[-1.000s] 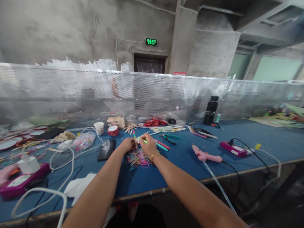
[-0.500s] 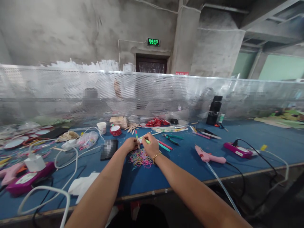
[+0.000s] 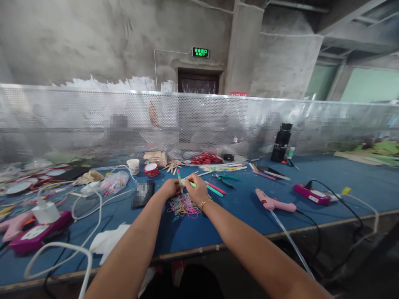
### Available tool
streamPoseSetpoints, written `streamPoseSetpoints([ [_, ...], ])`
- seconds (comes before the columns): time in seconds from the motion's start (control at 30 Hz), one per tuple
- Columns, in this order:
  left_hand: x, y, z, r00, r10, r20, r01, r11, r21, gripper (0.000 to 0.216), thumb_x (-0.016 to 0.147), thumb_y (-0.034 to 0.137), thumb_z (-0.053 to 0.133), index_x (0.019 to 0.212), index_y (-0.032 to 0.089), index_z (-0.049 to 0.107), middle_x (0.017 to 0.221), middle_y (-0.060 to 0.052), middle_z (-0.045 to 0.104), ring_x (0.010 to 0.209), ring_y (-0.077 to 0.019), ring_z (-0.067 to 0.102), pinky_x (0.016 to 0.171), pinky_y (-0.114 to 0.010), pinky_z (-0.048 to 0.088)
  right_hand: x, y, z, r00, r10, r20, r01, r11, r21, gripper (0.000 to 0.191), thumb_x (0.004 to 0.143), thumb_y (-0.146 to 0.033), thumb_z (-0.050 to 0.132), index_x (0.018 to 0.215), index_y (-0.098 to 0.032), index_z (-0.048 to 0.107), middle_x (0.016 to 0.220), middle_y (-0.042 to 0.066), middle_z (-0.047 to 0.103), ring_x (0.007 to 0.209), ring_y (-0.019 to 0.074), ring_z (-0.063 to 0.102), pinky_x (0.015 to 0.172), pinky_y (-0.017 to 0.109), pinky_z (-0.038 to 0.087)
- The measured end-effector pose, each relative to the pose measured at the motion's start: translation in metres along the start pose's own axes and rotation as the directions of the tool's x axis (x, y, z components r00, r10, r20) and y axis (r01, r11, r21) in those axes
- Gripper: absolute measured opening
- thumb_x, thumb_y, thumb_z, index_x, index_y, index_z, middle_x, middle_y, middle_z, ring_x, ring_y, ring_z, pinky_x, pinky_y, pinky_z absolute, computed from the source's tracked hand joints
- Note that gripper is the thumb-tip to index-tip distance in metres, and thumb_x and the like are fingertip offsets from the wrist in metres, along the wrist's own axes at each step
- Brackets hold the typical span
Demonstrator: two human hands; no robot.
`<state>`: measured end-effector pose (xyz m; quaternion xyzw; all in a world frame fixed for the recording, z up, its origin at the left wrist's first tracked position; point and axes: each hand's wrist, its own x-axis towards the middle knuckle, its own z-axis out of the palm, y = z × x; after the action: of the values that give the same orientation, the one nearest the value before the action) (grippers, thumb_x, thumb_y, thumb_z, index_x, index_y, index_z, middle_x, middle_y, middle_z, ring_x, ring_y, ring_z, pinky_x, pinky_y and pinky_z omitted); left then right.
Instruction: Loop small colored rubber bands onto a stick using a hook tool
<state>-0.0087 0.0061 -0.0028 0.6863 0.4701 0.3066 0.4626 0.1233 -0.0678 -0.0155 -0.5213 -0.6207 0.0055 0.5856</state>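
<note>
Both my hands meet over a small heap of coloured rubber bands on the blue table. My left hand is closed on a thin coloured stick that points away from me. My right hand, with a gold bracelet on the wrist, is pinched on a light green stick that crosses the first one. The fingertips of both hands touch where the sticks cross.
A pink glue gun with its cable lies to the right, green-handled pliers and loose sticks behind the hands. A phone lies left, with white cables, a magenta power strip and a perforated metal screen behind.
My hands have stayed together on the sticks above the rubber bands; only the camera has shifted slightly.
</note>
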Motion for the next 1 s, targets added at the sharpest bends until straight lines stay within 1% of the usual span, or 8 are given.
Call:
streamPoseSetpoints([
  [0.07,0.002,-0.001,0.0,1.0,0.002,-0.006,-0.002,1.0,-0.001,0.024,0.071,0.029,0.075,0.062,0.013,0.059,0.047,0.004,0.047,0.045,-0.0064,0.044,0.048,-0.018,0.041,0.0,0.0,0.0,1.0,0.001,0.006,-0.001,1.0,-0.002,0.011,0.082,-0.025,0.052,0.071,-0.023,0.053,0.072,-0.001,0.062,0.073,0.016,0.057,0.07,0.025,0.04],
  [0.27,-0.001,0.001,0.001,1.0,-0.017,-0.012,0.017,1.0,0.0,0.023,0.072,0.021,0.073,0.059,0.013,0.056,0.045,0.005,0.044,0.043,-0.0059,0.041,0.048,-0.018,0.039,-0.001,0.002,0.003,0.998,-0.046,0.047,0.046,0.999,0.006,0.011,0.084,-0.027,0.051,0.074,-0.023,0.054,0.074,-0.001,0.063,0.074,0.0157,0.057,0.07,0.025,0.04],
  [0.4,-0.005,0.004,0.002,0.999,-0.029,-0.03,0.028,0.999,-0.027,0.024,0.072,0.019,0.073,0.058,0.013,0.054,0.046,0.005,0.047,0.044,-0.0059,0.044,0.051,-0.018,0.041,0.0,0.001,0.004,0.998,-0.037,0.058,0.038,0.999,-0.019,0.013,0.084,-0.027,0.051,0.072,-0.023,0.053,0.073,-0.001,0.062,0.073,0.0158,0.056,0.068,0.025,0.039],
  [0.5,-0.006,0.007,0.003,0.997,-0.054,-0.046,0.053,0.998,-0.017,0.021,0.073,0.019,0.072,0.06,0.013,0.056,0.047,0.005,0.049,0.046,-0.0067,0.046,0.053,-0.019,0.044,0.0,-0.001,0.002,0.999,-0.018,0.04,0.02,0.999,-0.039,0.013,0.083,-0.027,0.051,0.071,-0.023,0.053,0.072,-0.001,0.061,0.072,0.016,0.056,0.068,0.025,0.038],
  [0.6,-0.009,0.009,0.003,0.997,-0.067,-0.046,0.066,0.998,-0.017,0.017,0.073,0.017,0.071,0.062,0.013,0.058,0.049,0.004,0.052,0.048,-0.0072,0.049,0.054,-0.019,0.045,0.001,-0.001,0.001,1.0,-0.01,0.026,0.01,1.0,-0.02,0.013,0.083,-0.026,0.05,0.071,-0.023,0.052,0.071,-0.002,0.061,0.071,0.0157,0.055,0.069,0.025,0.038],
  [0.67,-0.01,0.009,0.002,0.997,-0.062,-0.047,0.062,0.998,-0.013,0.017,0.074,0.016,0.07,0.062,0.013,0.058,0.049,0.004,0.051,0.048,-0.007,0.048,0.054,-0.019,0.045,0.001,0.0,0.001,0.999,-0.017,0.036,0.017,1.0,-0.002,0.013,0.083,-0.026,0.05,0.07,-0.023,0.051,0.071,-0.002,0.06,0.071,0.0157,0.055,0.069,0.025,0.039],
  [0.8,-0.01,0.009,0.002,0.998,-0.053,-0.034,0.052,0.999,-0.01,0.021,0.074,0.02,0.071,0.06,0.013,0.057,0.046,0.005,0.047,0.047,-0.0063,0.046,0.052,-0.018,0.044,0.001,0.001,0.002,0.999,-0.02,0.042,0.02,1.0,-0.006,0.013,0.083,-0.028,0.051,0.071,-0.023,0.052,0.071,-0.002,0.061,0.071,0.0159,0.056,0.069,0.025,0.039],
  [1.0,-0.01,0.009,0.002,0.999,-0.038,-0.007,0.037,0.998,-0.042,0.022,0.072,0.024,0.075,0.062,0.012,0.059,0.045,0.005,0.047,0.045,-0.0054,0.045,0.049,-0.017,0.042,0.002,0.001,0.001,1.0,-0.009,0.023,0.009,1.0,0.002,0.013,0.083,-0.027,0.05,0.071,-0.024,0.052,0.071,-0.001,0.062,0.072,0.0164,0.056,0.068,0.025,0.039],
])
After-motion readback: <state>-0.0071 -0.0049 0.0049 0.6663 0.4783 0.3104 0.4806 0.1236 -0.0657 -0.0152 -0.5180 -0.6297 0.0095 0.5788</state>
